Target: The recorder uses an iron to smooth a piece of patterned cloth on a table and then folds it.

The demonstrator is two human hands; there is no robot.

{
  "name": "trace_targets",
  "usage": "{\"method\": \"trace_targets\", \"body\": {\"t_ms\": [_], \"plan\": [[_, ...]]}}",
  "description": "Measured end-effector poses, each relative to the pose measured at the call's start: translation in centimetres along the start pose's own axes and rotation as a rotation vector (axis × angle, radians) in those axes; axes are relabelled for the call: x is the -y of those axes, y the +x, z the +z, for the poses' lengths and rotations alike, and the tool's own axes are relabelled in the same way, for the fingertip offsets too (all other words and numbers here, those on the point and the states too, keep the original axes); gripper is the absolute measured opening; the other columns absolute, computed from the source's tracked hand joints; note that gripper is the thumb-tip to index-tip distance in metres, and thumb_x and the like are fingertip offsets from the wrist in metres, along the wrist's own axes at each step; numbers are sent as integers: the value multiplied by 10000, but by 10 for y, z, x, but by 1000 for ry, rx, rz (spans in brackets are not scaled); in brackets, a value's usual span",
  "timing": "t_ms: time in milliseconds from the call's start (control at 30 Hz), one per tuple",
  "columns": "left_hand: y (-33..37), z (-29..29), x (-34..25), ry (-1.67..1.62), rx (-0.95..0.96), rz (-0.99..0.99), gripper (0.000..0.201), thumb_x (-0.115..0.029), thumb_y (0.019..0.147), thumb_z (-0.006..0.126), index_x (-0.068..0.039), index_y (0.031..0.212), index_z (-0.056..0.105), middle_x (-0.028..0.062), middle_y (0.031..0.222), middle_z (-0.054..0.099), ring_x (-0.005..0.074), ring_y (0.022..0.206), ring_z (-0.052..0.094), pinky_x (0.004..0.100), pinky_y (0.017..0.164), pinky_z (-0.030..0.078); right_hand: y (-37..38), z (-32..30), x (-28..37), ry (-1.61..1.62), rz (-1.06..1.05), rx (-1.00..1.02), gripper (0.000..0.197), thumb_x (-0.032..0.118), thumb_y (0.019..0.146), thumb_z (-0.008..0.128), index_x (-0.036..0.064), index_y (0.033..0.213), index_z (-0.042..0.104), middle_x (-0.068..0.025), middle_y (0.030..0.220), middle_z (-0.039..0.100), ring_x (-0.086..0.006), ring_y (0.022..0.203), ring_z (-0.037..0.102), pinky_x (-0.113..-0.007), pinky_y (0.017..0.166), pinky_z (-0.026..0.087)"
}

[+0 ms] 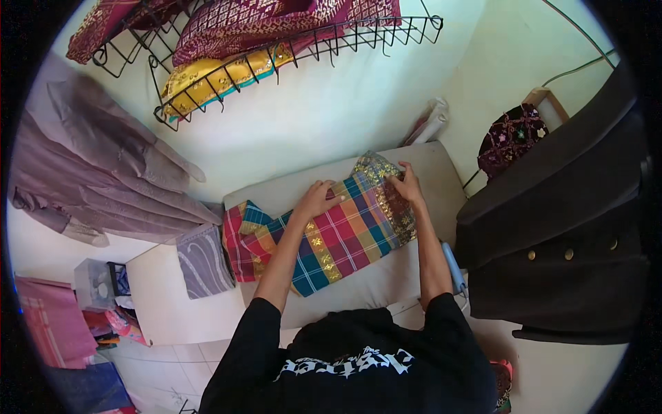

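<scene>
A plaid cloth (pixel 352 231) in red, teal and orange, with gold patterned bands, lies spread over a padded grey-beige board (pixel 441 165). Its left end is bunched in folds. My left hand (pixel 320 200) rests on the cloth's upper edge, palm down with the fingers stretched toward the right. At the cloth's brown-and-gold right end is my right hand (pixel 407 185), thumb and fingers apart on the fabric near the far corner. Beside my right forearm stands a light blue iron (pixel 453 268), partly hidden by the arm.
A folded grey-purple cloth (pixel 205 261) lies on the white table (pixel 165 303) at left. Grey-purple garments (pixel 117 159) hang at left, a dark buttoned garment (pixel 558 228) at right. Overhead, a black wire rack (pixel 324 43) holds maroon and yellow cloths. A clear plastic box (pixel 94 284) stands at far left.
</scene>
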State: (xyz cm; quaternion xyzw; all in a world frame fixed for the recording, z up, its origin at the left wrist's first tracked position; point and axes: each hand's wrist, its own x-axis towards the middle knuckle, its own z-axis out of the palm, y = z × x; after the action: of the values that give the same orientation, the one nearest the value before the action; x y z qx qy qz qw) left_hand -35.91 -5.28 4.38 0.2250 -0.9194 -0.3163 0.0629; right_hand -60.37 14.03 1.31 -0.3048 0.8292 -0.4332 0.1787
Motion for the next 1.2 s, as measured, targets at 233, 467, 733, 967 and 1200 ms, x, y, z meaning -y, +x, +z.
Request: {"method": "trace_targets", "body": {"t_ms": [233,467,733,967,1200], "plan": [[-5,-36,-25,-192,213,-60,735,-528,769,773,30,1205,574,198,1020,647,305,972,629,408,858,500,-18,-20,45,203,-93,140,654,214,786,796,78,1350,493,-152,1202,597,-218,1109,561,-363,937,456],[14,-52,-59,-433,442,82,788,-542,751,792,4,1269,560,167,1165,641,271,1111,601,390,990,450,-32,-54,75,277,-137,428,688,101,779,785,114,1394,478,-87,1182,590,-203,1107,549,-334,1004,419],[50,-42,-82,-677,556,108,663,-353,803,802,12,1288,537,115,1209,627,195,1108,574,340,961,460,-58,-69,112,447,-155,389,698,44,784,761,126,1409,461,-8,985,575,-136,1015,551,-324,957,429],[72,-28,-74,-684,585,135,582,-259,809,789,-8,1266,531,143,1172,640,225,1061,600,341,944,461,-36,-45,65,440,-95,238,468,248,861,749,47,1243,569,-45,962,639,-164,886,599,-319,796,474],[32,-33,-89,-167,94,55,500,-321,898,682,-103,1307,495,169,1231,606,355,1151,561,460,1001,425,-1,-23,8,-29,158,68,352,237,906,690,-5,1143,590,-133,1009,687,-160,944,620,-305,788,483]]}}
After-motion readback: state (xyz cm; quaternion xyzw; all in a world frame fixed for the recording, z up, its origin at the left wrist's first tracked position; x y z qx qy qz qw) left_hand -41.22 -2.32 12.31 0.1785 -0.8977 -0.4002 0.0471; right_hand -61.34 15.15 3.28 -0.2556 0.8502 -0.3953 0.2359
